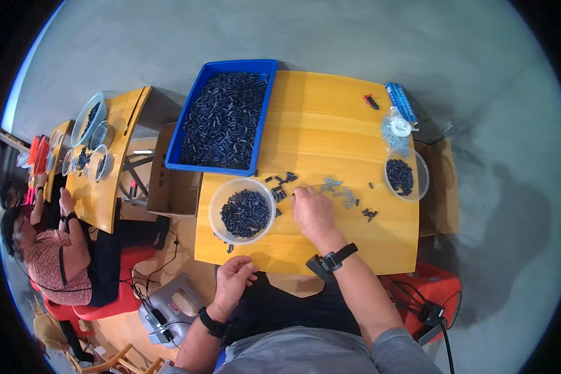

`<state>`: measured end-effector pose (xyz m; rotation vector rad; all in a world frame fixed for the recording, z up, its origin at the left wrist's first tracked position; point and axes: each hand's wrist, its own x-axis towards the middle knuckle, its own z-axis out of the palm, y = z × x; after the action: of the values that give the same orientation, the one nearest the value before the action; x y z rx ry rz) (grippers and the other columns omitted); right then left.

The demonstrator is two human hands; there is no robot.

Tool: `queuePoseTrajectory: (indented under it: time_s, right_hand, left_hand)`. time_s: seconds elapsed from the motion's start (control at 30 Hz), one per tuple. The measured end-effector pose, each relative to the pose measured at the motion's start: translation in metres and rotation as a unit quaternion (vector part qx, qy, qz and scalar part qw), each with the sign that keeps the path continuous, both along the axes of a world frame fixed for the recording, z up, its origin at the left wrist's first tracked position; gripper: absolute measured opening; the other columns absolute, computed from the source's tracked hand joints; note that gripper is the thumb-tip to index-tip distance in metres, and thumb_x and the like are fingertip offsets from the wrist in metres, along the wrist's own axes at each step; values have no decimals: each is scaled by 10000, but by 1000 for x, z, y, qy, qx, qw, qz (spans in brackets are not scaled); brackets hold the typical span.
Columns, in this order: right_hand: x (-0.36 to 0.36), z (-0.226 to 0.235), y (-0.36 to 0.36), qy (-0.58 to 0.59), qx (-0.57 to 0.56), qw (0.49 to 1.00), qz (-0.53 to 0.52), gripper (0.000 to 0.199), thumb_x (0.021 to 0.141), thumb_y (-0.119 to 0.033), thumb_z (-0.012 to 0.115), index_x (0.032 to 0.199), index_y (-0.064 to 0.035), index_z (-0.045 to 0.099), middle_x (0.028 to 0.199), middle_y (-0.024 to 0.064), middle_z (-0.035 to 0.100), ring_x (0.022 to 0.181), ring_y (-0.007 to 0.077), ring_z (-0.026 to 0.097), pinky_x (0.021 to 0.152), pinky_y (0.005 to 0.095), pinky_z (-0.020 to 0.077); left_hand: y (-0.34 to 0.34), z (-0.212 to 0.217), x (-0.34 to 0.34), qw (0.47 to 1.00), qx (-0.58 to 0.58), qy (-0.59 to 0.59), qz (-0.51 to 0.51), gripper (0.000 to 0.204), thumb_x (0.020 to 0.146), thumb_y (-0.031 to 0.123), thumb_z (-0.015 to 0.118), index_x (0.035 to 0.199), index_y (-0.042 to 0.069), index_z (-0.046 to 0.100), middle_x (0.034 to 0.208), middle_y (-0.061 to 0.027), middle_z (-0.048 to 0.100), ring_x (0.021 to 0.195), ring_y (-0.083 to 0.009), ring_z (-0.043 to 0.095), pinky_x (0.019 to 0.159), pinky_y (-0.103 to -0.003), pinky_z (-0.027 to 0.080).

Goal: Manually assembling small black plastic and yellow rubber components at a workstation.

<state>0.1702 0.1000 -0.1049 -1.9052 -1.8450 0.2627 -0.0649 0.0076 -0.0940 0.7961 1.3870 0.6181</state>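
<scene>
The right hand (pixel 313 212) is over the table (pixel 330 137), its fingers narrow, between loose black pieces (pixel 278 194) on its left and small silvery parts (pixel 343 193) on its right, but I cannot tell if it holds something. The left hand (pixel 234 278), with its fingers bent, is at the near table edge, close to a round clear bowl (pixel 214 219) containing many black pieces; its grip is also not clear. Behind this bowl is the blue tray (pixel 209 168), filled with similar pieces.
</scene>
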Motion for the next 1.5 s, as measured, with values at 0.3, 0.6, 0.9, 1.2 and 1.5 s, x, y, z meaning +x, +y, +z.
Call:
queuePoseTrajectory:
  time_s: [0.3, 0.6, 0.9, 1.2, 1.5]
  right_hand:
    - [11, 0, -40, 206, 57, 977, -25, 79, 834, -105, 572, 823, -29, 552, 736, 172, 576, 695, 375, 583, 608, 446, 471]
    - [11, 5, -37, 158, 56, 986, 20, 37, 824, -69, 560, 830, -34, 569, 767, 151, 577, 698, 364, 580, 610, 446, 466]
    - [-1, 10, -7, 178, 21, 978, 110, 115, 781, -25, 522, 841, -61, 614, 753, 145, 560, 696, 352, 571, 616, 447, 454]
    - [-1, 9, 6, 95, -31, 977, 189, 98, 750, -19, 534, 799, -58, 609, 758, 162, 541, 662, 351, 578, 600, 460, 462]
    - [-2, 5, 4, 73, -35, 980, 181, 104, 739, -11, 551, 838, -26, 582, 787, 181, 558, 676, 365, 590, 617, 465, 477]
  left_hand:
    - [3, 15, 63, 994, 13, -103, -12, 251, 879, 90, 601, 1097, -29, 567, 863, -84, 649, 693, -120, 617, 593, -224, 482]
    - [24, -14, 73, 997, 32, -69, -29, 243, 886, 79, 579, 1094, -44, 550, 890, -105, 648, 633, -154, 637, 555, -246, 507]
    - [27, -17, 72, 996, 14, -86, -26, 223, 892, 70, 574, 1087, -35, 553, 891, -105, 648, 608, -159, 639, 533, -249, 522]
    - [29, -15, 72, 996, 1, -84, -32, 210, 896, 77, 565, 1076, -32, 557, 892, -107, 645, 599, -156, 637, 523, -244, 527]
    - [30, -12, 72, 995, -2, -90, -34, 221, 900, 79, 560, 1084, -42, 543, 883, -105, 637, 614, -161, 639, 530, -251, 534]
